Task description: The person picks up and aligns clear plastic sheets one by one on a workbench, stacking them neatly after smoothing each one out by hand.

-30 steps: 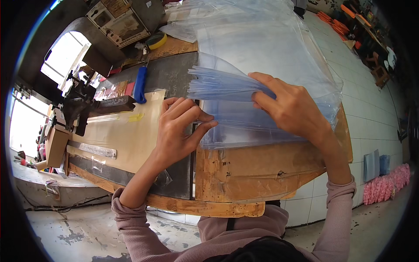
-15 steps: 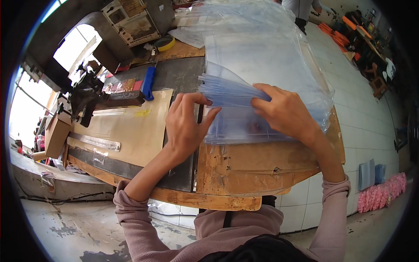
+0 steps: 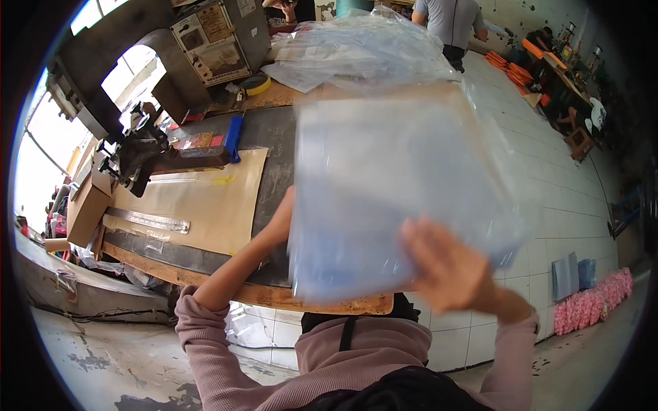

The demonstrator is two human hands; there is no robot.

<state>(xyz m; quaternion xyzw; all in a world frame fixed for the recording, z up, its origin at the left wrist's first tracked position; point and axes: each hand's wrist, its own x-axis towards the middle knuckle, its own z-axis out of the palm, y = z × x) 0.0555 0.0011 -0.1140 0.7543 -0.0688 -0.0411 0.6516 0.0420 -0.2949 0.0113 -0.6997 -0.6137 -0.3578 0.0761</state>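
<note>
A stack of clear, bluish plastic sheets (image 3: 370, 178) is raised and spread flat above the worktable, blurred by motion. My right hand (image 3: 445, 267) is at its near right part, fingers over the face of the sheets and gripping them, smeared by motion. My left hand (image 3: 286, 205) reaches behind the left edge of the stack. Only its wrist side shows; the fingers are hidden by the sheets.
Left on the table lie a tan sheet (image 3: 219, 205), a clear ruler (image 3: 151, 220), a blue-handled tool (image 3: 234, 139) and a dark metal machine arm (image 3: 185, 159). Yellow tape (image 3: 257, 85) and crumpled plastic (image 3: 363, 51) sit farther back. Another person (image 3: 449, 24) stands beyond.
The sheets, bent up in a fold between both hands before, are now opened out flat, lifted and nearer me. My right hand has moved down; my left has gone behind the stack.
</note>
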